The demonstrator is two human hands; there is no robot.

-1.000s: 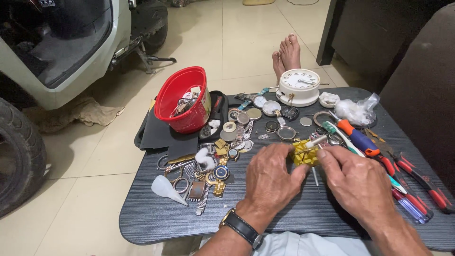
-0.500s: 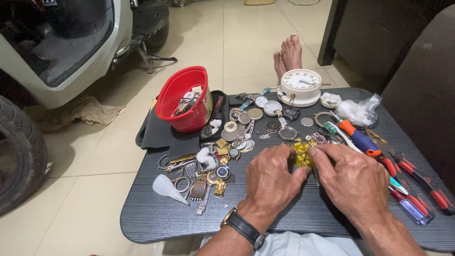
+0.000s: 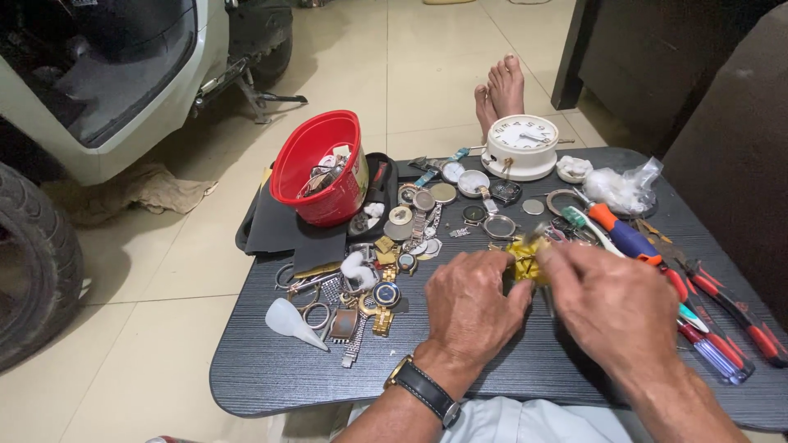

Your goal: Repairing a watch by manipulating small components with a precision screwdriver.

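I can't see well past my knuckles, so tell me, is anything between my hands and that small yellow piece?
Nothing visible: the left hand and right hand both meet the yellow piece directly, fingers closed around it.

1. The front part of the desk (image 3: 271, 377) near the person is mostly bare, so the hands can slide left and right there.
2. On the left lies a pile of watch parts (image 3: 353, 295) and a small white funnel (image 3: 291, 321). They block that side.
3. Behind the hands, small watch faces (image 3: 447, 205) crowd the middle of the desk, with little room between them.
4. The red basket (image 3: 322, 168) stands tall at the back left, and the white clock (image 3: 520, 146) at the back.
5. On the right, screwdrivers (image 3: 624, 238) and red pliers (image 3: 739, 316) lie close together, touching the right hand (image 3: 611, 308).
6. The left hand (image 3: 472, 308) and right hand sit close, with a yellow thing (image 3: 525, 258) between them.
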